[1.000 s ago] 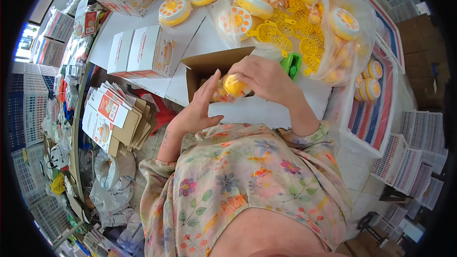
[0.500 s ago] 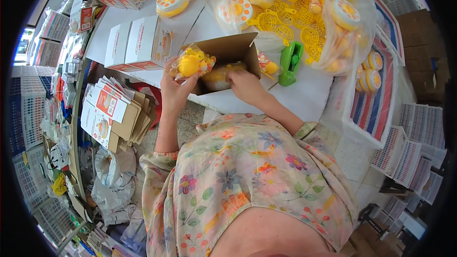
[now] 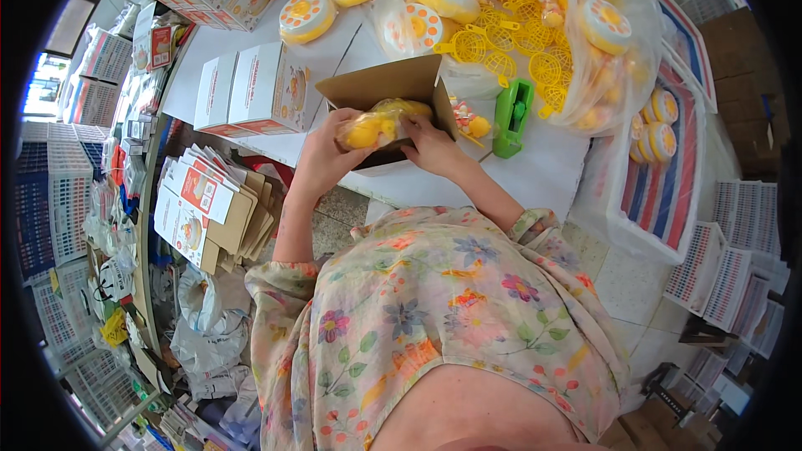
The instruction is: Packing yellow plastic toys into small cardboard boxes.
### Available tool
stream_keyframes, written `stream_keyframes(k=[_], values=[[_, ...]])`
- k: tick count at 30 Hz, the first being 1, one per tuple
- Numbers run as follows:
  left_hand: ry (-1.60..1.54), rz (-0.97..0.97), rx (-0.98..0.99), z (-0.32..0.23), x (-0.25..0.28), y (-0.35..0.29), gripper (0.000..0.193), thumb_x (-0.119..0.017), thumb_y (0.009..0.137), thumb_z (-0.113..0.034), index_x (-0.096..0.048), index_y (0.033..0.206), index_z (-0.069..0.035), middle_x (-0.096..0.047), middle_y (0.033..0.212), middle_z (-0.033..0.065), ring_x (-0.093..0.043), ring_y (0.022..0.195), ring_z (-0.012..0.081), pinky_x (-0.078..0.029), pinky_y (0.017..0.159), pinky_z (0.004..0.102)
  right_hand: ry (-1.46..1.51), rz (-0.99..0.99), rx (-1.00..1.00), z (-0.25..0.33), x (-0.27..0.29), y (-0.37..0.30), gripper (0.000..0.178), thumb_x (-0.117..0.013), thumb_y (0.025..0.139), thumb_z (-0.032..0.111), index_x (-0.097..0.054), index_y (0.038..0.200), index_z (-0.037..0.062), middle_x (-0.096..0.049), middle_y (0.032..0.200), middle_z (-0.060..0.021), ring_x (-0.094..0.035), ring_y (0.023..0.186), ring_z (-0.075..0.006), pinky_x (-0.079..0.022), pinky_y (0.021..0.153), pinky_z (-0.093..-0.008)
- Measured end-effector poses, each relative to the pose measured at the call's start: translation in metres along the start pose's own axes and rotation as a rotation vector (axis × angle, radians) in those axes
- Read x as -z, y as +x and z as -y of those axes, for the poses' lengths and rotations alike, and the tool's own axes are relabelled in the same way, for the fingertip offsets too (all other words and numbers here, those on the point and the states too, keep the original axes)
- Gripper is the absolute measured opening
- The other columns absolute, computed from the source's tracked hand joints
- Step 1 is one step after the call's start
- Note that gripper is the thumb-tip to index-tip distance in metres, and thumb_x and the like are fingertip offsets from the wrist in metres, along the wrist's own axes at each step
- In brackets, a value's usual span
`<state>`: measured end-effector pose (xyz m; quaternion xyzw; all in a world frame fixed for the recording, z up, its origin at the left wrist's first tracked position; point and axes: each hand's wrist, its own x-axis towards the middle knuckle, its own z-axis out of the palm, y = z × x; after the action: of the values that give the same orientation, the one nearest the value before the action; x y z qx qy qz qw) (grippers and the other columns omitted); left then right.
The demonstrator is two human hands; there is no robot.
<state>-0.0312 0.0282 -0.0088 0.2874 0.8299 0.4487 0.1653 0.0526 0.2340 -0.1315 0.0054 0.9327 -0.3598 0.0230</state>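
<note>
An open cardboard box [image 3: 380, 83] with a brown inside stands at the table's near edge, its flap raised. At its mouth my left hand [image 3: 327, 150] is closed around a clear plastic bag of small yellow toys [image 3: 368, 131]. My right hand [image 3: 436, 149] reaches into the box's right side, fingers bent against the bag's right end; its fingertips are partly hidden. Behind the bag, a yellow wrapped shape [image 3: 409, 107] shows inside the box. To the right of the box lie another small bag of toys [image 3: 472, 119] and a green tape dispenser [image 3: 511, 117].
Two closed white boxes [image 3: 267, 88] stand left of the open box. Round yellow-and-white toys [image 3: 307, 17] and yellow nets [image 3: 493, 50] cover the back, beside a large plastic bag [image 3: 606, 75]. Flattened cartons [image 3: 209, 209] are stacked below left. A striped, plastic-lined container [image 3: 660, 167] stands right.
My left hand has brought the bag of yellow toys rightward and down into the box's mouth. My right hand has shifted from the round toy inside to the bag's right end.
</note>
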Motion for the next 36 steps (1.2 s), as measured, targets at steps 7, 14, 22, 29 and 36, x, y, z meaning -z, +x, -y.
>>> stream_keyframes(k=[7, 14, 22, 29, 36], values=[[0.122, 0.293, 0.085, -0.003, -0.006, 0.025, 0.053, -0.081, 0.070, -0.016, -0.057, 0.114, -0.002, -0.069, 0.096, 0.0186, -0.069, 0.089, 0.0304, -0.053, 0.078, 0.0359, 0.052, -0.034, 0.058, -0.012, -0.008, -0.002, 0.062, -0.064, 0.083, 0.016, -0.043, 0.140, 0.0049, -0.049, 0.123, -0.0225, -0.063, 0.094, -0.0401, -0.054, 0.080, -0.0469], [0.505, 0.252, -0.014, 0.016, -0.003, 0.026, 0.052, -0.082, 0.068, -0.019, -0.059, 0.111, -0.002, -0.068, 0.093, 0.0132, -0.068, 0.082, 0.0252, -0.053, 0.075, 0.0369, 0.103, 0.030, -0.034, -0.004, -0.001, -0.008, 0.059, -0.068, 0.080, 0.017, -0.050, 0.136, 0.0078, -0.046, 0.123, -0.0203, -0.061, 0.102, -0.0383, -0.052, 0.088, -0.0439], [0.774, 0.393, 0.192, 0.012, -0.007, 0.034, 0.060, -0.083, 0.062, -0.019, -0.060, 0.115, -0.005, -0.068, 0.100, 0.0171, -0.064, 0.097, 0.0367, -0.052, 0.081, 0.0425, 0.109, 0.011, 0.054, -0.008, -0.001, -0.004, 0.074, -0.072, 0.081, 0.027, -0.041, 0.144, 0.0041, -0.044, 0.127, -0.0209, -0.061, 0.102, -0.0381, -0.050, 0.091, -0.0418], [0.601, 0.220, -0.051, 0.023, -0.020, 0.024, 0.053, -0.077, 0.070, -0.015, -0.056, 0.118, -0.006, -0.066, 0.108, 0.0154, -0.063, 0.100, 0.0351, -0.051, 0.081, 0.0442, 0.099, 0.049, -0.006, -0.007, 0.003, -0.004, 0.085, -0.075, 0.077, 0.039, -0.039, 0.145, 0.0038, -0.045, 0.127, -0.0242, -0.061, 0.104, -0.0402, -0.051, 0.090, -0.0420], [0.691, 0.225, -0.011, 0.042, -0.029, 0.015, 0.046, -0.072, 0.075, -0.007, -0.056, 0.118, -0.004, -0.065, 0.107, 0.0173, -0.064, 0.095, 0.0354, -0.052, 0.079, 0.0410, 0.045, -0.011, -0.047, 0.000, 0.000, -0.005, 0.087, -0.078, 0.075, 0.039, -0.040, 0.145, 0.0051, -0.045, 0.129, -0.0247, -0.061, 0.106, -0.0395, -0.051, 0.092, -0.0420]])
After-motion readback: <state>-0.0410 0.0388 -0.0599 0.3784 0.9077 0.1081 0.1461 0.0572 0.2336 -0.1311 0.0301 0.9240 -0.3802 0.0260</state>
